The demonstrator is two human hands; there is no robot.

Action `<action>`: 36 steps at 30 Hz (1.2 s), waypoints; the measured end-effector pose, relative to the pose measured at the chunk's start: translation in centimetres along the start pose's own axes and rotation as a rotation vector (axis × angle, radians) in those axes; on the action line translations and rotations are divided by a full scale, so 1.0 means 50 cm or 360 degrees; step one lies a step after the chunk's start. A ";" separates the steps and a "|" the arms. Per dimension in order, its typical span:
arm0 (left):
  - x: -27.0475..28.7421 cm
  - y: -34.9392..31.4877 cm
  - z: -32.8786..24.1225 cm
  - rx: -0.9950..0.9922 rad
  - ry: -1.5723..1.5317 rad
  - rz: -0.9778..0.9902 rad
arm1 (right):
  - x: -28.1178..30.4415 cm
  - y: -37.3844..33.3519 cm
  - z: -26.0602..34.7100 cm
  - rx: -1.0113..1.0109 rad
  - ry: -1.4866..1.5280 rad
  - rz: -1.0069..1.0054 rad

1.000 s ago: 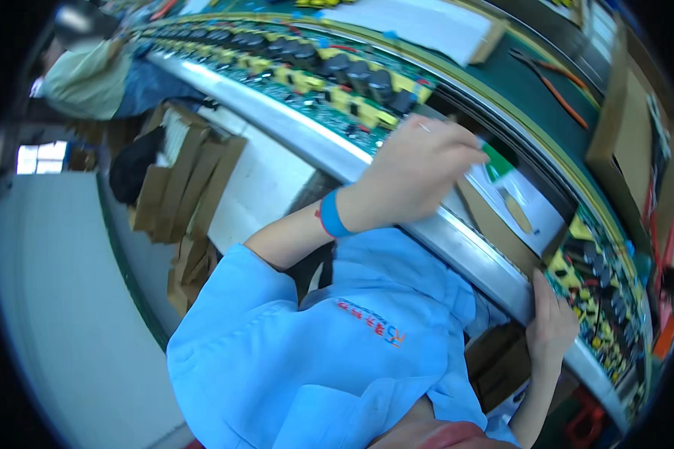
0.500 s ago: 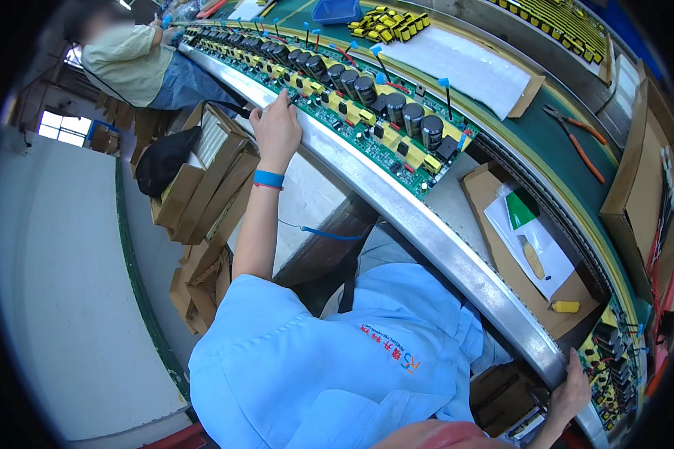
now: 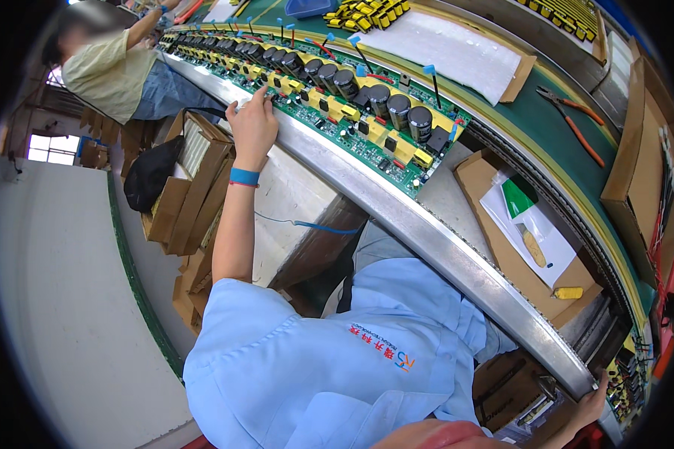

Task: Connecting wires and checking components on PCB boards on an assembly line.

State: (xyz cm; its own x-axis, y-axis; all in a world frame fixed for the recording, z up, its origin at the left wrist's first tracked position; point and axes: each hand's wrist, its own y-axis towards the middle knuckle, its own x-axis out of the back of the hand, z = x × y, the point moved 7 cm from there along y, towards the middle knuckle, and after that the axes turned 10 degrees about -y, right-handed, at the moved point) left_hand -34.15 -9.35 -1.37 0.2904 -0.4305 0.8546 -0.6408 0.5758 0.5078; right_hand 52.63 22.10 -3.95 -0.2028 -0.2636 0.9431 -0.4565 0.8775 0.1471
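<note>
A long row of green circuit boards (image 3: 367, 153), dense with black capacitors and yellow parts, lies along a metal rail (image 3: 442, 236). My left hand (image 3: 254, 131), with a blue wristband, rests on the rail at the boards' near edge. Its fingers are bent a little, and the index fingertip touches the board side. At the lower right, my right hand (image 3: 593, 404) is by the rail's end, its extended finger against the near edge of another populated circuit board (image 3: 627, 385). The rest of that hand's fingers are partly hidden.
Beyond the rail, a green bench carries orange-handled pliers (image 3: 573, 123), a white foam sheet (image 3: 457, 56) and yellow components (image 3: 367, 13). Under the line, a cardboard tray (image 3: 494, 224) holds papers and a brush. Cartons (image 3: 191, 187) stand left, near another person (image 3: 116, 71).
The circuit board at the lower right has slid further along the rail, away from the long row, and my right hand has moved with it. My left hand stays by the row's edge.
</note>
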 end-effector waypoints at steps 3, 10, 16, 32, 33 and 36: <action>0.010 -0.012 -0.016 -0.0084 -0.0021 -0.0020 | -0.014 0.022 -0.019 -0.0093 -0.0080 0.0175; 0.016 -0.055 -0.148 -0.0252 -0.0320 0.0130 | 0.142 0.138 0.116 0.0365 0.0037 -0.0334; 0.095 -0.131 -0.270 -0.0414 -0.0373 0.0400 | 0.282 0.380 0.324 0.0453 0.0178 -0.0910; 0.195 -0.126 -0.514 -0.0810 -0.0481 0.0552 | 0.043 0.834 0.148 -0.0051 -0.0119 -0.0365; 0.199 -0.081 -0.501 -0.0851 -0.0411 0.0404 | 0.009 0.854 0.096 -0.0057 -0.0159 -0.0305; 0.156 0.078 -0.435 -0.1025 -0.0074 0.0044 | 0.043 0.853 0.105 -0.0058 -0.0104 -0.0478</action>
State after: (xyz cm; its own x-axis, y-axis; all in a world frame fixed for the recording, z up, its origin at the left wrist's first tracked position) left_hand -18.92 4.63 9.66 0.2398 -0.4308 0.8700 -0.0883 0.8827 0.4615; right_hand 28.15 56.87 2.77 -0.1196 -0.5376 0.8347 -0.4732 0.7699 0.4281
